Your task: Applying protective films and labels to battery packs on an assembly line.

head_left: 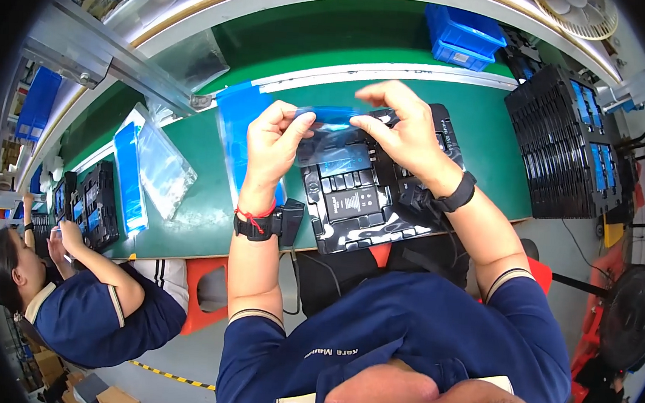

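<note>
Between my hands, a thin clear-blue plastic film (329, 117) is stretched above a black tray. My left hand (273, 141) pinches its left end between thumb and fingers. At the right end the thumb of my right hand (404, 132) presses on the film, with the index finger raised away from it; fingers behind are hidden. Below lies the black moulded tray (369, 239), holding a flat black battery (354, 204) and other dark parts in its compartments. To the left of my left hand rests a stack of blue film sheets (240, 115).
Clear plastic bags (166, 170) and a blue strip (129, 175) lie farther left on the green table (191, 229). Stacked black trays (561, 148) stand at the right, blue bins (464, 38) behind. A co-worker (96, 290) sits at the left. A black fan (631, 317) stands right.
</note>
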The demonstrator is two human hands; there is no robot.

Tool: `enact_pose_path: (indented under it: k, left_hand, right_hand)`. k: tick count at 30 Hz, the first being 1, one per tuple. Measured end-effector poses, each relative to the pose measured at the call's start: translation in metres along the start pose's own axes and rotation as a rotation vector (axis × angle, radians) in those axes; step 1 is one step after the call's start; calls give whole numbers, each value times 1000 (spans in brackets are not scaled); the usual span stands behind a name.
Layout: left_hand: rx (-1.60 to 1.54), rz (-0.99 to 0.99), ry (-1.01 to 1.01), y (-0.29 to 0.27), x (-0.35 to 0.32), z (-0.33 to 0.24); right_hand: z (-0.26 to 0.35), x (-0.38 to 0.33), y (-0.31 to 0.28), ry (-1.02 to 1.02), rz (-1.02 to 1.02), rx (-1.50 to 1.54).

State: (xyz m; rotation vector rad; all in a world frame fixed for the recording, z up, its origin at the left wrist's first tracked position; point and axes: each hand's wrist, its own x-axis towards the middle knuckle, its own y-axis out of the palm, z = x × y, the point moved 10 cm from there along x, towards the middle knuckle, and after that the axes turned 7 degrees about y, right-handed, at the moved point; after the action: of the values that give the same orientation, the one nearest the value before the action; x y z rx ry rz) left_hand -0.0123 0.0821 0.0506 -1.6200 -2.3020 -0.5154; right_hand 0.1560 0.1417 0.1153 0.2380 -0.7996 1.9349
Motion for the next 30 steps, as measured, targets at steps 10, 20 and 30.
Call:
enact_pose_path:
  k: [10,20,30]
  left_hand:
    - [214,129,114,0,-2,-5]
    - [71,-109,1,-20,5,-10]
    - [122,-12,-26,-11,5,-2]
  right_hand:
    - [-9,-19,-46,17,-50,283]
    - [-113,-110,-74,833,292,326]
    - [-132,-122,-60,859,318,227]
